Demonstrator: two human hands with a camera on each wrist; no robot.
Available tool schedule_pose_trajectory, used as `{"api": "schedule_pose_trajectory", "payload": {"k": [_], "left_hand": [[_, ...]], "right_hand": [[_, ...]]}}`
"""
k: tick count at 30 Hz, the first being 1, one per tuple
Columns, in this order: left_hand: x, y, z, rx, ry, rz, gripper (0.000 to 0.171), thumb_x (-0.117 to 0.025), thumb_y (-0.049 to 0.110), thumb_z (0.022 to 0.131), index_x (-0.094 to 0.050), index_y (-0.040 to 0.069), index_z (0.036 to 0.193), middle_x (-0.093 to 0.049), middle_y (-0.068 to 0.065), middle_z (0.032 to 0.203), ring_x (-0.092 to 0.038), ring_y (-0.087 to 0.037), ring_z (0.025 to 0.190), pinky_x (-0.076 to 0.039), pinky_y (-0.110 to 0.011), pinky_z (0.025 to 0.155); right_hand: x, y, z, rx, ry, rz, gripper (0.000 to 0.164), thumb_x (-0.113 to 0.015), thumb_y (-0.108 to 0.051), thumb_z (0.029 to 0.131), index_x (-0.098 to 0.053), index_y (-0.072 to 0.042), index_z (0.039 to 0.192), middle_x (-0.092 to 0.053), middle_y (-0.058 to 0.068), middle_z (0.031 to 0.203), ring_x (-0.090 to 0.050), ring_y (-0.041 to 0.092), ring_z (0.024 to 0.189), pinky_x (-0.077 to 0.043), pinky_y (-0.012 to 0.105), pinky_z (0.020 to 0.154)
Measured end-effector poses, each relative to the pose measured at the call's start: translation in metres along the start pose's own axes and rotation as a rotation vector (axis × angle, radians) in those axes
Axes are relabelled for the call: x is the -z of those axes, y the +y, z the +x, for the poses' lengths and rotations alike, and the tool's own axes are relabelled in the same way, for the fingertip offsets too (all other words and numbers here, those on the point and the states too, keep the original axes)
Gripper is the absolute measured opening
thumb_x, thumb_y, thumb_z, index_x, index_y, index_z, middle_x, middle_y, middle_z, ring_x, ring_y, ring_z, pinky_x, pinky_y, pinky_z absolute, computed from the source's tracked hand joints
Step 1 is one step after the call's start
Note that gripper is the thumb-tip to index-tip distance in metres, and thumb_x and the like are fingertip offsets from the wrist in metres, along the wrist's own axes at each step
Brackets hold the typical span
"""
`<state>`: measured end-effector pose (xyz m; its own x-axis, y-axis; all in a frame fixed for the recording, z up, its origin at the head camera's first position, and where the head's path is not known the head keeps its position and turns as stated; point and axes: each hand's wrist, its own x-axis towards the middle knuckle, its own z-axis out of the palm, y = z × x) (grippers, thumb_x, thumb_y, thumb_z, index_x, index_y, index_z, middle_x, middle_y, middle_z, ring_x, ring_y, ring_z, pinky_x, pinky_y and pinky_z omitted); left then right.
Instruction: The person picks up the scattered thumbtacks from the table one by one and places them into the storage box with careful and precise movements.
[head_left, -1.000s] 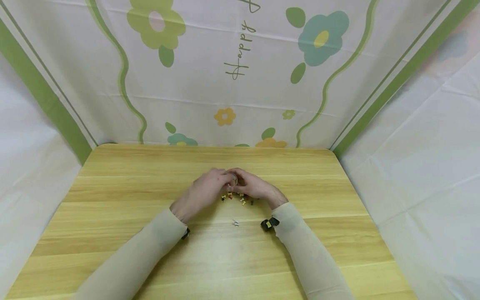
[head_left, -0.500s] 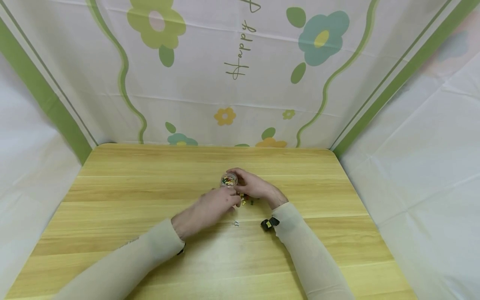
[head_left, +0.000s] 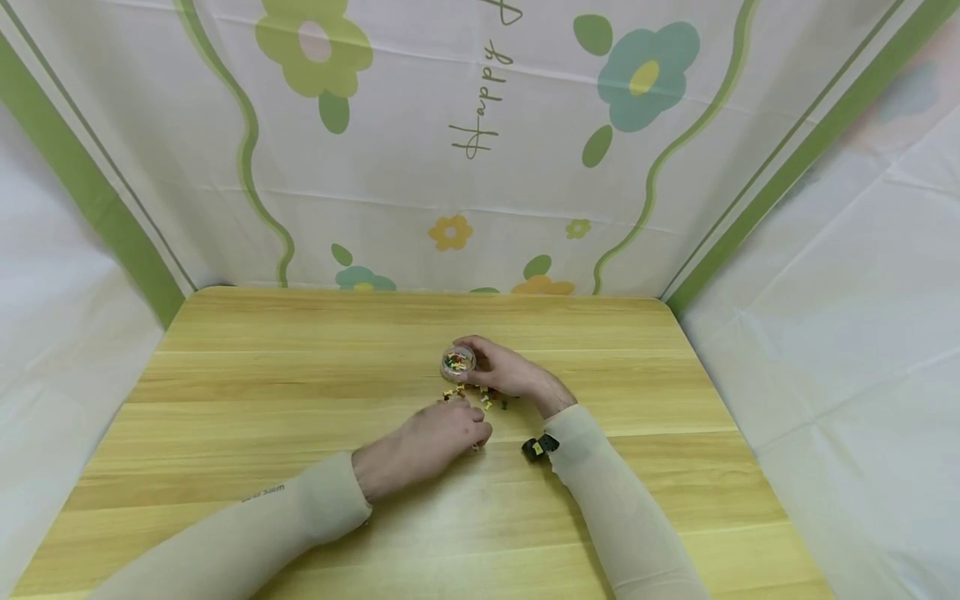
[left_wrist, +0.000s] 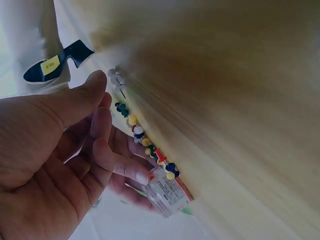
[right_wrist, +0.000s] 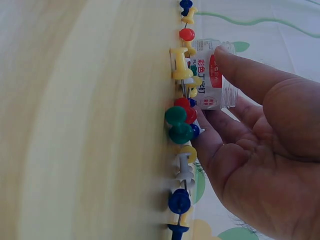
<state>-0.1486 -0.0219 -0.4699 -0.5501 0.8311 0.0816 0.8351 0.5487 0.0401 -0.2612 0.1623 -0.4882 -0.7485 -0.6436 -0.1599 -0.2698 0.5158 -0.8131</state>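
My right hand [head_left: 510,372] holds a small clear plastic jar [right_wrist: 209,85] upright on the table, thumb on one side and fingers round the other. Inside the jar, colourful push pins show in the head view. Several loose push pins [right_wrist: 181,64] in yellow, red, green, blue and white lie beside it. Nearer the person, my left hand [head_left: 427,439] reaches low over the table. Its thumb and fingertips are right beside a pale push pin [left_wrist: 116,79], with a small gap showing in the left wrist view. The other left fingers are loosely bent.
The wooden table [head_left: 300,342] runs back to a white flowered cloth [head_left: 420,167] hanging behind it. More white cloth hangs at both sides. A black wrist strap mount [head_left: 538,448] sits by the right cuff.
My left hand has moved from over the jar's mouth towards the person, to the pale push pin lying apart from the others. The right hand and the jar have stayed in place.
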Motion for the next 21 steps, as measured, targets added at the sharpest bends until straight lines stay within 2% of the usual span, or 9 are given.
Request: {"api": "schedule_pose_trajectory", "payload": {"k": [8,14,18,21], "left_hand": [[-0.0042,0.0034,0.0026,-0.012,-0.019,0.048,0.008,-0.069,0.014,0.096,-0.072,0.021,0.093,-0.067,0.006,0.092,-0.060,-0.015,0.087,-0.051,-0.030,0.080],[-0.0049,0.0047,0.0034,-0.001,-0.035,0.039,0.009,-0.070,0.012,0.094,-0.073,0.020,0.094,-0.067,0.006,0.091,-0.059,-0.013,0.085,-0.052,-0.026,0.072],[-0.0045,0.0046,0.0036,0.003,-0.047,0.037,0.010,-0.070,0.011,0.093,-0.073,0.021,0.095,-0.067,0.006,0.092,-0.059,-0.013,0.085,-0.053,-0.027,0.072],[-0.0029,0.0030,0.0032,0.011,-0.037,0.021,0.012,-0.070,0.010,0.093,-0.074,0.021,0.095,-0.067,0.007,0.093,-0.060,-0.013,0.087,-0.054,-0.028,0.077]], "right_hand": [[0.0000,-0.0001,-0.0001,0.000,-0.005,0.015,0.060,-0.066,-0.019,0.102,-0.041,-0.015,0.156,-0.057,0.008,0.145,-0.052,0.020,0.135,-0.042,0.041,0.112],[-0.0002,0.0009,0.0006,-0.011,-0.004,0.015,0.061,-0.067,-0.020,0.101,-0.041,-0.017,0.156,-0.057,0.006,0.144,-0.052,0.017,0.133,-0.043,0.038,0.110],[-0.0005,0.0011,0.0005,-0.014,-0.005,0.015,0.061,-0.067,-0.020,0.101,-0.041,-0.018,0.156,-0.058,0.006,0.143,-0.053,0.016,0.132,-0.043,0.038,0.110],[-0.0004,0.0010,0.0003,-0.012,-0.003,0.012,0.060,-0.067,-0.020,0.101,-0.041,-0.018,0.156,-0.058,0.006,0.143,-0.053,0.017,0.131,-0.044,0.039,0.109]]}}
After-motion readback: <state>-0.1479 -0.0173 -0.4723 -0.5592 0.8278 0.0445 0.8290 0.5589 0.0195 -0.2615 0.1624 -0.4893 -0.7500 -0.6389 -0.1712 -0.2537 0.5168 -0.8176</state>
